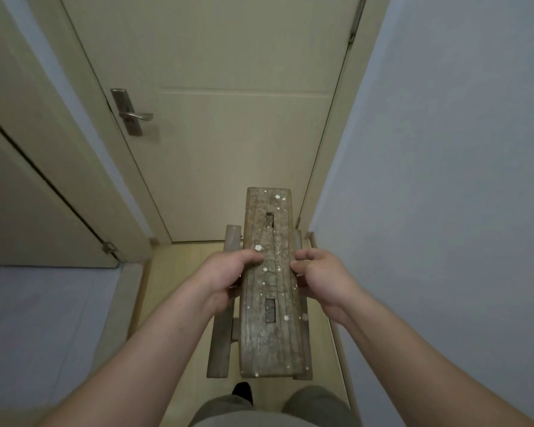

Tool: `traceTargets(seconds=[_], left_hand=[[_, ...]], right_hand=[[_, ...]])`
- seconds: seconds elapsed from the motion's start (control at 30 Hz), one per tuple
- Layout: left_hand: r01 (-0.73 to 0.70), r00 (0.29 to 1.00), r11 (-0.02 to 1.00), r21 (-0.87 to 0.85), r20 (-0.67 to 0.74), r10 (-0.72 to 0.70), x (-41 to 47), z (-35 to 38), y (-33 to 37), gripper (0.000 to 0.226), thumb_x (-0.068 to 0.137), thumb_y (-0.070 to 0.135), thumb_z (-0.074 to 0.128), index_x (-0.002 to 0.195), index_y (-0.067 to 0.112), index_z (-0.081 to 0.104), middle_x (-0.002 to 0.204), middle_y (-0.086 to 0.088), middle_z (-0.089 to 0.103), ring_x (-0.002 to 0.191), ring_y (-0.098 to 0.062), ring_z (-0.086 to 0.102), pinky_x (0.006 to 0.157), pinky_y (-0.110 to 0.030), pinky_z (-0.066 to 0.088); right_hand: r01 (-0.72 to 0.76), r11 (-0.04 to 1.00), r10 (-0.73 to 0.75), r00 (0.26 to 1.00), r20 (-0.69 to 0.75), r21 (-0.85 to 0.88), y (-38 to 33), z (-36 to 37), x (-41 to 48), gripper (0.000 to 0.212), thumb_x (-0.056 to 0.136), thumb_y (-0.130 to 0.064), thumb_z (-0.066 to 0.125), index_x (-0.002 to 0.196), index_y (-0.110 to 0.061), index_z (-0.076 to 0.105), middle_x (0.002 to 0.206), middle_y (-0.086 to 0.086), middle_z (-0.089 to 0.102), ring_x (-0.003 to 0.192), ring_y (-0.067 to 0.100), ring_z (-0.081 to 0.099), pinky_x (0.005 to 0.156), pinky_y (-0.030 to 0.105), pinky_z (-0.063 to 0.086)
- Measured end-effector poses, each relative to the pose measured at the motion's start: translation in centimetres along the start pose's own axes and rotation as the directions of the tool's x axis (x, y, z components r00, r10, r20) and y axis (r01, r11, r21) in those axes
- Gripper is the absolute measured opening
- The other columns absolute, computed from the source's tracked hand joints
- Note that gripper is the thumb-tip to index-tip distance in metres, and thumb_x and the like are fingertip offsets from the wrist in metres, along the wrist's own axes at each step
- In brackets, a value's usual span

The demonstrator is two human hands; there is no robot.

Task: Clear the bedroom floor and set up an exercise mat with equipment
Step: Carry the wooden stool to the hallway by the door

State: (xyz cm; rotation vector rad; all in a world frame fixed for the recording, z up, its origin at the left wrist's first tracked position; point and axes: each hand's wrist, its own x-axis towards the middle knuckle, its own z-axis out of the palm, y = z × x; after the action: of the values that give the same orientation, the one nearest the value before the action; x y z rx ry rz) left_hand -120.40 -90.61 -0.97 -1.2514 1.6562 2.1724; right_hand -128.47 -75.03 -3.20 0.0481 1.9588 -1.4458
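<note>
A small wooden stool [270, 291], its narrow top worn grey-brown, speckled with white paint and cut by two rectangular slots, is held up off the floor [179, 291], lengthwise away from the person, with its legs hanging below on either side. The left hand [228, 274] clasps the left long edge of the top about midway, thumb lying across the upper face and fingers [232, 290] curled under; the right hand [316, 277] clasps the opposite edge the same way, fingers [299, 260] wrapped tight on the wood, so both hands are closed around the stool. It hangs above a strip of pale wood floor in a narrow passage, in front of a closed cream door [228, 134] with a metal lever handle [133, 114], a plain wall [444, 195] close on the right and another door leaf [28, 195] on the left. The person's legs and one dark shoe show at the bottom edge. Judging from this, the work is in its clearing stage: the stool looks like one of the things being carried out of the way, and it has not yet been put down anywhere. No mat and no exercise equipment can be seen, so laying out the mat and arranging gear on it appear to be left, along with any further clearing that this view cannot show
</note>
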Motion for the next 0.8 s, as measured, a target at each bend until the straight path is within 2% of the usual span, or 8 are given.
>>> traceTargets(seconds=[0.1,0.2,0.3,0.37,0.5,0.57,0.7,0.8], left_hand=[[0.032,0.999,0.999,0.014,-0.004,-0.032,4.3,1.1,3.0,0.019,0.086,0.018,0.074,0.1,0.005,0.071,0.08,-0.006,0.075,0.075,-0.019,0.069,0.059,-0.028,0.05],[0.062,0.998,0.997,0.044,-0.025,-0.061,9.3,2.5,5.4,0.022,0.084,0.019,0.076,0.1,0.005,0.071,0.085,-0.007,0.076,0.082,-0.021,0.07,0.07,-0.033,0.055],[0.087,0.995,0.995,0.055,-0.061,-0.083,14.1,4.1,7.1,0.024,0.084,0.022,0.076,0.102,0.006,0.072,0.082,-0.006,0.077,0.081,-0.021,0.07,0.074,-0.033,0.055],[0.117,0.99,0.992,0.04,-0.087,-0.113,17.7,5.3,8.0,0.024,0.084,0.023,0.076,0.102,0.006,0.073,0.081,-0.005,0.078,0.08,-0.02,0.07,0.071,-0.032,0.054],[0.208,0.967,0.978,-0.018,-0.15,-0.208,24.0,8.4,10.2,0.017,0.088,0.021,0.073,0.096,0.005,0.071,0.076,-0.005,0.076,0.068,-0.016,0.07,0.05,-0.021,0.051],[0.251,0.954,0.967,-0.033,-0.163,-0.253,27.1,9.5,11.1,0.018,0.09,0.022,0.071,0.097,0.006,0.07,0.079,-0.005,0.076,0.07,-0.016,0.07,0.049,-0.02,0.05],[0.318,0.935,0.947,-0.038,-0.152,-0.32,33.7,11.4,11.5,0.02,0.091,0.026,0.07,0.1,0.008,0.07,0.087,-0.006,0.078,0.076,-0.017,0.072,0.056,-0.023,0.054],[0.342,0.93,0.939,-0.03,-0.135,-0.343,37.7,12.3,10.9,0.021,0.092,0.027,0.069,0.101,0.009,0.071,0.087,-0.005,0.078,0.086,-0.02,0.072,0.074,-0.031,0.057]], right_hand=[[-0.032,0.999,0.032,0.999,0.008,-0.012,-2.1,-0.9,4.6,0.024,0.094,-0.009,0.058,0.117,-0.009,0.065,0.104,0.014,0.074,0.083,0.024,0.065,0.073,0.036,0.051],[-0.062,0.998,0.063,0.997,0.043,-0.02,-3.6,-2.2,10.0,0.018,0.097,-0.01,0.056,0.111,-0.012,0.067,0.095,0.008,0.076,0.079,0.02,0.069,0.064,0.031,0.052],[-0.088,0.996,0.09,0.993,0.079,-0.029,-4.7,-3.3,15.1,0.015,0.097,-0.012,0.058,0.107,-0.013,0.068,0.094,0.007,0.077,0.084,0.023,0.073,0.066,0.034,0.054],[-0.113,0.993,0.116,0.987,0.111,-0.039,-5.5,-4.0,18.9,0.013,0.096,-0.014,0.058,0.105,-0.014,0.068,0.094,0.007,0.077,0.087,0.025,0.073,0.067,0.035,0.054],[-0.189,0.979,0.201,0.956,0.213,-0.074,-7.2,-6.0,26.5,0.014,0.098,-0.01,0.057,0.098,-0.014,0.07,0.088,0.004,0.077,0.082,0.02,0.073,0.065,0.031,0.053],[-0.224,0.97,0.239,0.942,0.234,-0.09,-8.0,-6.5,29.7,0.013,0.097,-0.008,0.059,0.092,-0.016,0.068,0.089,0.003,0.076,0.084,0.018,0.072,0.067,0.03,0.053],[-0.342,0.934,0.358,0.9,0.251,-0.108,-7.7,-7.1,36.4,0.011,0.097,-0.011,0.061,0.097,-0.015,0.071,0.095,0.005,0.078,0.09,0.021,0.074,0.073,0.032,0.059],[-0.442,0.894,0.445,0.865,0.232,-0.068,-6.5,-7.3,40.5,0.013,0.098,-0.011,0.06,0.106,-0.011,0.07,0.098,0.008,0.077,0.089,0.022,0.074,0.063,0.029,0.058]])
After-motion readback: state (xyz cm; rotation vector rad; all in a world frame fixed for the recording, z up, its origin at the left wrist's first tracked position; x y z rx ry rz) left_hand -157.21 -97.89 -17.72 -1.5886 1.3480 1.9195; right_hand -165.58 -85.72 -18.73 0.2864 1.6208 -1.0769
